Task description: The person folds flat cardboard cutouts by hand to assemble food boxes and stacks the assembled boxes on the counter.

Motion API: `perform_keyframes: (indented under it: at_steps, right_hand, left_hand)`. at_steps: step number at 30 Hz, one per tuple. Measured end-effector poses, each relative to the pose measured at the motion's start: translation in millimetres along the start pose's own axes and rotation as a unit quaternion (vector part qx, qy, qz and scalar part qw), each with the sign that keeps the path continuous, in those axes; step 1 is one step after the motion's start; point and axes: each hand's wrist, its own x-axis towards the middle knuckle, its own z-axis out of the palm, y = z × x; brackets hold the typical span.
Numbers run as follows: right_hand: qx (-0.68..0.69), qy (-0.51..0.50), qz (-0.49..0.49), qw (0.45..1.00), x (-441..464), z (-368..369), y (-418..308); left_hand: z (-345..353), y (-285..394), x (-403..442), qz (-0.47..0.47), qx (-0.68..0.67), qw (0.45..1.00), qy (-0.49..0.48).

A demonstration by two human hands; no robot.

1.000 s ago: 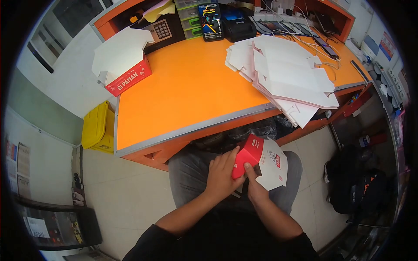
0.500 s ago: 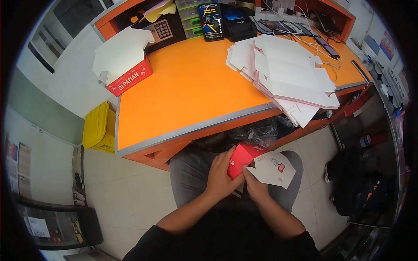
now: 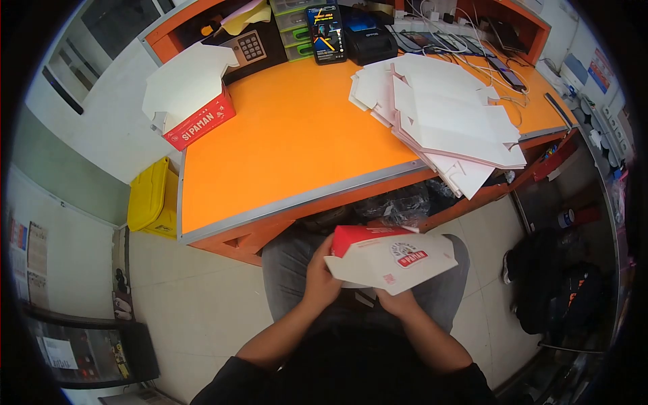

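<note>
Plainly, the carton is right at the hands, held over the person's lap (image 3: 283,270). The left hand (image 3: 321,278) grasps its left end, with the fingers wrapped around the red side. The right hand (image 3: 397,301) is under the near edge of the white flap (image 3: 385,271); the board hides its fingers, so how firmly they hold cannot be told. The carton (image 3: 370,241) therefore seems to depend mostly on the left grip. If that grip loosened, it could tip toward the right hand and slide off the lap to the floor (image 3: 489,290). Squeezing too hard at the left end could dent the red side, and pushing up unevenly from below could crease the flap or tear it at a fold.

Just beyond the hands, crinkled plastic (image 3: 405,206) lies in the space under the desk (image 3: 290,155); a carton corner thrust forward might catch in it. Ahead and to the right of the right hand, a stack of flat cartons (image 3: 449,111) juts past the desk's front edge, so a knock from a raised arm could send the loose lower sheets down. Farther off, ahead and to the left of the left hand, stands a folded box (image 3: 200,125) with its lid raised, which a sideways bump could topple.
</note>
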Motion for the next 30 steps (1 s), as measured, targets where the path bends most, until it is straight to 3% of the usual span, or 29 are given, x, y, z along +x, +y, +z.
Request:
perform_keyframes:
  at_steps: [2,3,5,6,8,10,11,14,15,18,22,25,28,30]
  right_hand:
    - [0.033,0.012,0.039,0.999,0.4,-9.5,-5.4]
    - [-0.068,0.074,0.003,0.995,1.0,-16.9,-8.8]
    - [-0.265,0.194,-0.068,0.942,0.7,-32.8,-16.7]
    - [-0.281,0.231,-0.034,0.931,1.4,-38.6,-23.2]
    - [-0.313,0.304,0.037,0.899,1.6,-48.1,-32.0]
    - [0.000,0.317,0.128,0.940,-5.3,-48.5,-11.8]
    - [0.159,0.311,0.169,0.921,-7.4,-47.8,-6.7]
    - [0.381,0.216,0.113,0.892,-7.3,-49.4,-3.0]
    - [0.382,0.220,0.079,0.894,-4.2,-45.1,-10.2]
    - [0.497,0.252,0.043,0.829,9.3,-38.1,-13.9]
    - [0.377,0.285,0.061,0.879,19.9,-29.2,-24.6]
    - [0.326,0.305,0.092,0.890,24.0,-27.4,-15.5]
    - [0.259,0.313,0.052,0.912,32.4,-41.7,-34.1]
    - [0.153,0.303,-0.007,0.941,33.1,-48.4,-42.4]
  left_hand:
    - [-6.9,-8.3,-2.9,-0.031,-0.064,0.997,0.021]
    - [-11.1,-23.9,-3.5,-0.039,-0.111,0.993,0.016]
    - [-28.8,-49.5,-12.6,-0.006,-0.024,1.000,0.008]
    - [-32.9,-47.4,-16.7,0.010,0.018,1.000,0.004]
    - [-26.4,-45.2,-32.1,-0.082,-0.180,0.980,0.022]
    - [-19.6,-48.8,-36.1,-0.160,-0.365,0.916,0.048]
    - [-17.4,-45.6,-37.5,-0.160,-0.395,0.904,0.030]
    - [-3.5,-56.6,-41.0,-0.184,-0.458,0.870,-0.002]
    - [0.2,-61.5,-40.5,-0.194,-0.433,0.880,-0.031]
    - [8.8,-58.1,-36.5,-0.264,-0.457,0.849,-0.023]
    - [8.3,-55.8,-33.5,-0.258,-0.481,0.836,-0.054]
    - [11.1,-63.0,-32.5,-0.321,-0.358,0.873,-0.076]
    - [3.0,-70.7,-35.2,-0.354,-0.142,0.887,-0.261]
    - [3.5,-43.9,-36.6,-0.246,-0.131,0.921,-0.272]
